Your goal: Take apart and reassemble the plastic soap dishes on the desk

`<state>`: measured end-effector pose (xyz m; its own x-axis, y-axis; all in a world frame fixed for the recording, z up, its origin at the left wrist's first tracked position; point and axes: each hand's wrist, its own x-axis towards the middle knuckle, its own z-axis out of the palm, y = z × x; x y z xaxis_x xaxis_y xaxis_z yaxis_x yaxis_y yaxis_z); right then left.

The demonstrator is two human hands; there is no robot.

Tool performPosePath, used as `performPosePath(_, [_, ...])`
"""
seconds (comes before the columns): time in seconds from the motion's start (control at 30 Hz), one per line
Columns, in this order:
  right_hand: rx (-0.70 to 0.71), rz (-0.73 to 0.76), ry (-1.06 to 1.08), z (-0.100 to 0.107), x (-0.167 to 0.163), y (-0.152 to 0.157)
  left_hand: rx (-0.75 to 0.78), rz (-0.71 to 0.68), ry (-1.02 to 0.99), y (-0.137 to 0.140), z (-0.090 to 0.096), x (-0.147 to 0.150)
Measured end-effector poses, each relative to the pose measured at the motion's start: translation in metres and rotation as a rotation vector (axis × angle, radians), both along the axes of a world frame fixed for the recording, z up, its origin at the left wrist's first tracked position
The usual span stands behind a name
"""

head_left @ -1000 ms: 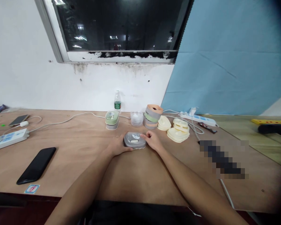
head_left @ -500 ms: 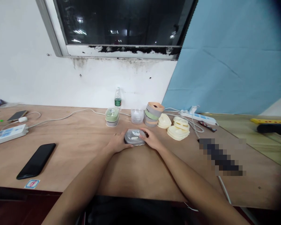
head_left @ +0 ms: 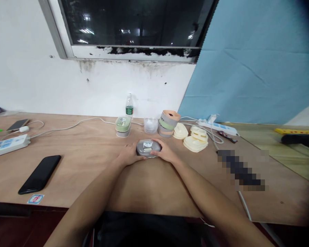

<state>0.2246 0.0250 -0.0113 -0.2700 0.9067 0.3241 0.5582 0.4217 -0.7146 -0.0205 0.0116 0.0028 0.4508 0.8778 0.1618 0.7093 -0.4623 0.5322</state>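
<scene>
A grey rounded box (head_left: pixel 141 151) with a see-through lid and a round white label sits on the wooden table in front of me. My left hand (head_left: pixel 130 154) wraps its left side, with the thumb along the front edge. On the opposite side my right hand (head_left: pixel 166 151) grips the box, its thumb at the front right of the lid. Behind it stand a green box on a grey one (head_left: pixel 123 125), stacked clear cups (head_left: pixel 150 126), and a pile of grey, green and peach rings (head_left: pixel 168 123). Cream-coloured inserts (head_left: pixel 195 142) lie in piles to the right.
A black phone (head_left: pixel 39 174) lies at the left, near a numbered sticker (head_left: pixel 36 199). Power strips (head_left: pixel 10 145) with white cables rest at both sides. A water bottle (head_left: pixel 129 107) stands by the wall. A pixelated dark object (head_left: pixel 242 169) lies on the right.
My right thumb has slid from the top of the lid toward its front right edge. The left hand keeps its hold, and the view has shifted slightly.
</scene>
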Motion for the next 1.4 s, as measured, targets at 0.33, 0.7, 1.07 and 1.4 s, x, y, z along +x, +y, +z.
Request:
performPosePath(0.33, [-0.042, 0.008, 0.056, -0.002, 0.005, 0.003, -0.011, -0.021, -0.063, 0.002, -0.004, 0.0])
performPosePath(0.7, [-0.143, 0.117, 0.147, 0.002, 0.007, 0.006, 0.056, -0.09, -0.149, 0.0, -0.003, 0.001])
performPosePath(1.07, [-0.086, 0.044, 0.071, -0.006, 0.008, 0.005, 0.506, 0.215, -0.254, 0.024, 0.041, -0.034])
performPosePath(1.4, [0.031, 0.031, -0.09, -0.004, 0.008, 0.003, 0.342, 0.812, -0.023, 0.083, 0.087, -0.039])
